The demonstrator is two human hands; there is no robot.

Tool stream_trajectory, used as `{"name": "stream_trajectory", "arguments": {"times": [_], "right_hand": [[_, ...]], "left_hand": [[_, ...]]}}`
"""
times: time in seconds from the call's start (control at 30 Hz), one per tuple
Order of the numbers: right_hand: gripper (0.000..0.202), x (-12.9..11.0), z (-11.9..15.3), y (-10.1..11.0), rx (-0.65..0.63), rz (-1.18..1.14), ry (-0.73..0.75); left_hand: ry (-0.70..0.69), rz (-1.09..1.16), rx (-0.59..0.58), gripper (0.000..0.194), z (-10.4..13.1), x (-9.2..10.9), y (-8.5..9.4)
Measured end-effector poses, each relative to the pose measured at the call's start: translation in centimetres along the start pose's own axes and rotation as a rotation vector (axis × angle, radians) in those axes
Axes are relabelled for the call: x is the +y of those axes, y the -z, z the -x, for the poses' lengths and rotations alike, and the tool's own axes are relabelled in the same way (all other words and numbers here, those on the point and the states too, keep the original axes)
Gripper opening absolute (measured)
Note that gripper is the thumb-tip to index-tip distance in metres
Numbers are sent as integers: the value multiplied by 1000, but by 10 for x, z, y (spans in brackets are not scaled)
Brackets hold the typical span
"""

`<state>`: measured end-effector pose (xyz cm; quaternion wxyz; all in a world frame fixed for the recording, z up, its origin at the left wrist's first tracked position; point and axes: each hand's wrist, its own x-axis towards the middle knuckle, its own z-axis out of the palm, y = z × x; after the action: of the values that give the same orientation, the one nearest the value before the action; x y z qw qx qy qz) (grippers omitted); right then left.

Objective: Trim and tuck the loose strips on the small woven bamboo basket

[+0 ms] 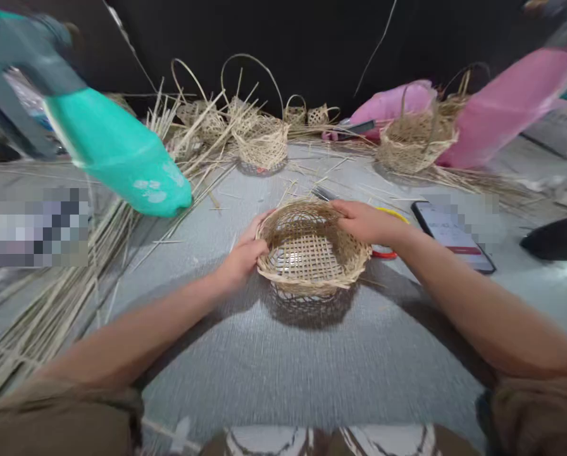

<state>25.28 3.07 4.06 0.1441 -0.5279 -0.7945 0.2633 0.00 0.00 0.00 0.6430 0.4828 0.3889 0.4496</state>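
Note:
A round woven basket (312, 259) of pale strips is tilted towards me above the grey surface, its open mouth and lattice bottom in sight. My left hand (248, 253) grips its left rim, thumb on the inside and fingers hidden behind the wall. On the far right of the rim, my right hand (362, 220) is closed over the edge with its fingertips reaching inside. Behind the basket lie scissors (392, 214) with yellow and red handles, partly covered by my right hand and forearm; their metal blades point to the back left.
Long loose strips (60, 304) lie at the left. A handled basket (262, 142) and another handled basket (411, 142) stand at the back. A phone (452, 234) lies right of my forearm. Teal (122, 152) and pink (506, 107) covered things hang in from both sides.

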Motion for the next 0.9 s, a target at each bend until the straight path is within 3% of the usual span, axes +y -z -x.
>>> {"name": "stream_trajectory", "arguments": {"times": [0.17,0.3,0.37,0.47,0.53,0.6,0.67,0.77,0.9], "right_hand": [[36,3,3,5,84,-52,74],[39,2,3,-3,297,-142,150],[41,3,1,-6,328,-241,172],[48,11,0,-1,375,-351,131],[45,20,4,9,415,-254,37],[37,30,12,21,335,21,-99],[31,38,23,28,141,275,-205],[24,48,39,26,-58,505,-239],[30,57,44,14,-16,554,-268]], "left_hand": [[-64,24,-14,82,-1,0,10],[-73,35,-140,82,4,9,13],[-60,36,-197,80,5,14,12],[-117,59,-225,77,2,18,10],[-194,67,-202,71,-1,18,11],[-258,67,-164,62,-4,16,14],[-292,71,-129,56,-7,13,17],[-312,100,-126,53,-10,6,20],[-356,148,-141,55,-13,-1,21]]}}
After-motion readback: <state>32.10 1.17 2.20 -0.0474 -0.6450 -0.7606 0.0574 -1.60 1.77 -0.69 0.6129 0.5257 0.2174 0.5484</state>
